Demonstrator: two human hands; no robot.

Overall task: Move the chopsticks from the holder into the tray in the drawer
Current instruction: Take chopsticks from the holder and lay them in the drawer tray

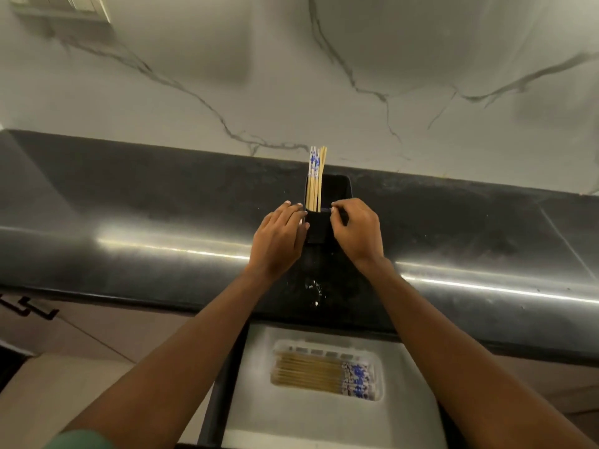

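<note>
Left hand [279,233] flat against the left wall of the black holder [325,205], fingers extended along its side, palm pressed on, not curled round anything. Right hand [352,230] on the other side of the holder, fingers bent, fingertips [335,211] pinching at the near right rim; whether they grip the rim itself or something small on it, cannot tell. Holder sits between both hands on the dark countertop [129,222], upright.

Chopsticks [315,179] stand in the holder just beyond the left hand's fingertips, leaning to the holder's left side, wooden shafts with blue-and-white patterned tops sticking above the rim. Neither hand touches them.

Below the wrists, close to the body, the drawer [252,400] is open under the counter edge. White tray [379,396] lies in it, beneath and between the forearms. More chopsticks in tray [311,372] lie flat and side by side, patterned ends pointing toward the right arm's side.

Marbled wall [291,76] rises beyond the hands behind the counter. Dark cabinet handle [35,311] far out past the left forearm. Green sleeve [81,440] at bottom edge by the left arm.
</note>
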